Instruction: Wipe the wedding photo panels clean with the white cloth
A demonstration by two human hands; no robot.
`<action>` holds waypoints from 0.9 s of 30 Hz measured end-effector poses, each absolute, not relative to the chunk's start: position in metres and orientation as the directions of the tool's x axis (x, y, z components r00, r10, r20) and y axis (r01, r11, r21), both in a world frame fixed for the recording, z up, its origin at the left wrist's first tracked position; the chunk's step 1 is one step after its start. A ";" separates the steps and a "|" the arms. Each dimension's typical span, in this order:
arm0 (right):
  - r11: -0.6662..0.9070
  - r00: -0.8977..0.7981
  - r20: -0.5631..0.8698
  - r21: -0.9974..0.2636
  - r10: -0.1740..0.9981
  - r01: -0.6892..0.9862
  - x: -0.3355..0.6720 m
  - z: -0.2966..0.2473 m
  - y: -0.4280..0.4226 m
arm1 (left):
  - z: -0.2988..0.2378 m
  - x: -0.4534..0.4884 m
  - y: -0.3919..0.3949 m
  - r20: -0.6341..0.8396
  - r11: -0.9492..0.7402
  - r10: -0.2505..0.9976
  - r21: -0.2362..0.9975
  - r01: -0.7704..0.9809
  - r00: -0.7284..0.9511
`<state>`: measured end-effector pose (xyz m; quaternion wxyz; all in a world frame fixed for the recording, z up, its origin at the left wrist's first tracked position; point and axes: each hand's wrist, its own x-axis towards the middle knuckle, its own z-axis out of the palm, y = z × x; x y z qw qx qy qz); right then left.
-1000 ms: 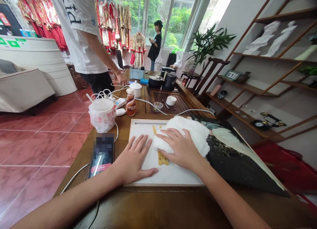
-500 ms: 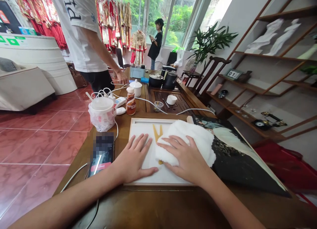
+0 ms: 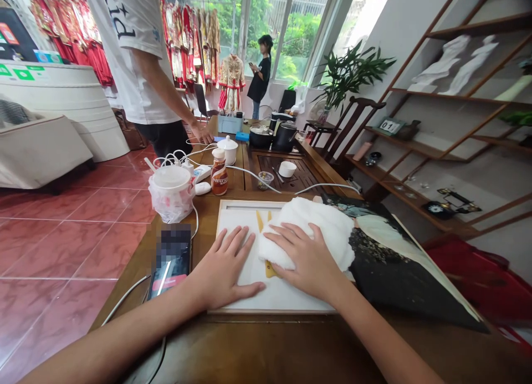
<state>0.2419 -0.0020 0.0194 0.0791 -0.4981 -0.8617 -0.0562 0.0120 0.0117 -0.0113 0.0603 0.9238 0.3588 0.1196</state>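
My left hand (image 3: pixel 224 267) lies flat with fingers spread on the left part of a white panel in a wooden frame (image 3: pixel 241 213). My right hand (image 3: pixel 305 256) rests palm-down, fingers apart, on a fluffy white towel (image 3: pixel 324 223) that covers the panel's right side. A yellow strip (image 3: pixel 269 269) on the panel shows from under the towel. A dark printed picture (image 3: pixel 390 262) lies to the right of the towel on the wooden table (image 3: pixel 257 345).
A phone (image 3: pixel 172 256) with a cable lies left of the frame. Behind it stand a bagged white cup (image 3: pixel 171 191), a brown bottle (image 3: pixel 219 173), a power strip, a white pot and tea ware. A person in a white shirt (image 3: pixel 137 46) stands at the table's far left. Shelves line the right wall.
My right hand has slid the towel toward me and then slightly back away over the panel. My left hand has stayed put.
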 end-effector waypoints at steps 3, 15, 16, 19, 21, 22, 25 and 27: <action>0.506 -0.500 0.189 0.022 0.845 0.863 0.243 0.018 -0.011 | -0.012 0.012 0.011 0.192 -0.737 0.675 0.199 0.646 0.712; 0.457 -0.454 0.217 0.038 0.864 0.889 0.236 0.022 0.013 | -0.010 0.012 0.012 0.159 -0.730 0.682 0.189 0.656 0.713; 0.453 -0.450 0.221 0.042 0.865 0.891 0.235 0.021 0.014 | -0.010 0.012 0.012 0.162 -0.731 0.682 0.188 0.656 0.714; 0.449 -0.446 0.225 0.039 0.866 0.892 0.234 0.021 0.009 | -0.011 0.012 0.012 0.175 -0.737 0.676 0.182 0.651 0.716; 0.451 -0.446 0.217 0.027 0.868 0.892 0.234 0.020 0.002 | -0.012 0.012 0.011 0.186 -0.739 0.673 0.182 0.648 0.716; 0.452 -0.446 0.211 0.020 0.870 0.892 0.234 0.020 -0.003 | -0.012 0.012 0.011 0.187 -0.739 0.673 0.183 0.648 0.715; 0.463 -0.454 0.194 -0.003 0.870 0.886 0.237 0.019 -0.018 | -0.010 0.012 0.011 0.179 -0.735 0.678 0.189 0.651 0.713; 0.483 -0.473 0.184 -0.012 0.862 0.876 0.239 0.019 -0.028 | -0.009 0.012 0.010 0.174 -0.731 0.682 0.191 0.655 0.711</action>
